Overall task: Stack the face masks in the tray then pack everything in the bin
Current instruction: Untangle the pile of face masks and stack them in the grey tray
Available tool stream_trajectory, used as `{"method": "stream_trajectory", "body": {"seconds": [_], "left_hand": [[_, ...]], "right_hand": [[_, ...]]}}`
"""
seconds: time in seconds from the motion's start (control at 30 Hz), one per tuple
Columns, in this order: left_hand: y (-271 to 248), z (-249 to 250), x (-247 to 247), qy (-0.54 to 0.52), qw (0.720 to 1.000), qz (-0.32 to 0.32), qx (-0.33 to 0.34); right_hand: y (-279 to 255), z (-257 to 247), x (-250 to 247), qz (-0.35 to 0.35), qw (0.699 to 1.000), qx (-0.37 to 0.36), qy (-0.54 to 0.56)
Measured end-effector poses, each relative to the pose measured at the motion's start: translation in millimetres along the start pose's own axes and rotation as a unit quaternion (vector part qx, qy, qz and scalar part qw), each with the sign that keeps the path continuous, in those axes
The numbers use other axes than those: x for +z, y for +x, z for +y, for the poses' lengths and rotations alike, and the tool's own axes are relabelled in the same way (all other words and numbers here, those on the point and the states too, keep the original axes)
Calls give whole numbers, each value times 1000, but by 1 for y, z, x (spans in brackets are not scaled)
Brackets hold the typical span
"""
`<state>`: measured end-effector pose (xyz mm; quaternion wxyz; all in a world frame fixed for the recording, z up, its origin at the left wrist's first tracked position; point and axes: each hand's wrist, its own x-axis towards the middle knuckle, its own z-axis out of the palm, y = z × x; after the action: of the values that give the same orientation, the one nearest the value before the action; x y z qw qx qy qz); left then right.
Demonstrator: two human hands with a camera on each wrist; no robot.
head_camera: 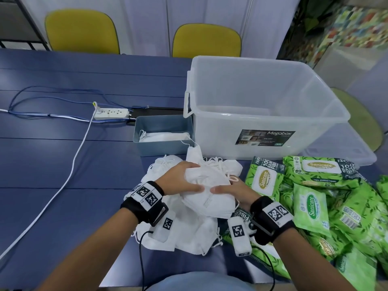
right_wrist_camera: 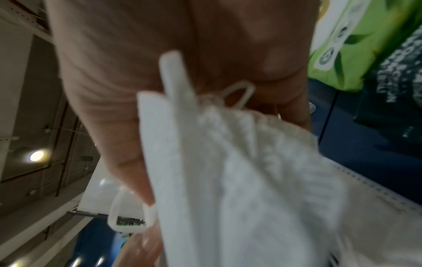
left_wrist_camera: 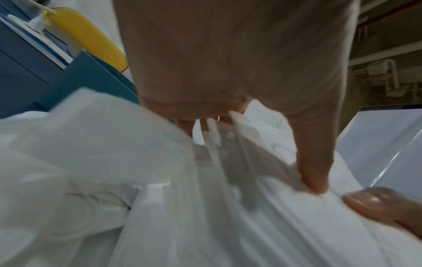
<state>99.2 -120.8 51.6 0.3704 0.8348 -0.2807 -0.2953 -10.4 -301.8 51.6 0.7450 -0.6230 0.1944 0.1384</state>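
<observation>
A bundle of white face masks sits on top of a loose pile of masks on the blue table. My left hand grips the bundle from the left, thumb on its front and fingers over its far edge. My right hand grips it from the right. The left wrist view shows my thumb pressed into the stacked mask edges. Folded masks fill the right wrist view under my palm. The grey-blue tray behind holds a few masks. The clear bin stands empty at the right.
Green wet-wipe packs lie heaped to the right of the masks, in front of the bin. A white power strip and cables run across the left of the table. Two yellow chairs stand behind the far edge.
</observation>
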Motion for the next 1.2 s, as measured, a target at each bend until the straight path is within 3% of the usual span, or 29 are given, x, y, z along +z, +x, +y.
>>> {"method": "stream_trajectory", "body": {"seconds": [0.13, 0.27, 0.37, 0.5, 0.63, 0.8, 0.87, 0.97, 1.07, 1.2], "left_hand": [[1, -8, 1, -79, 996, 43, -2], [-1, -27, -15, -196, 968, 156, -2], [-6, -52, -31, -197, 947, 251, -31], [-10, -87, -44, -139, 922, 338, -131], [-13, -114, -40, -52, 927, 306, -209], [-18, -120, -28, -105, 933, 278, -203], [-21, -111, -28, -252, 907, 266, -207], [-23, -91, -30, -475, 815, 256, -208], [-22, -80, -30, -559, 757, 278, -191], [-16, -88, -32, -597, 715, 302, -203]], "right_hand": [[0, 2, -9, 52, 999, -5, 14], [-10, 1, -27, 93, 993, 5, 68], [-13, 4, -44, 133, 985, 4, 109], [-18, 5, -58, 158, 973, -8, 170], [-18, 4, -59, 168, 967, -17, 189], [-17, 4, -50, 171, 967, 0, 188], [-16, 4, -46, 169, 968, 5, 186], [-13, 6, -42, 168, 970, 4, 176], [-14, 5, -35, 159, 973, 5, 169], [-14, 1, -29, 156, 974, 2, 166]]}}
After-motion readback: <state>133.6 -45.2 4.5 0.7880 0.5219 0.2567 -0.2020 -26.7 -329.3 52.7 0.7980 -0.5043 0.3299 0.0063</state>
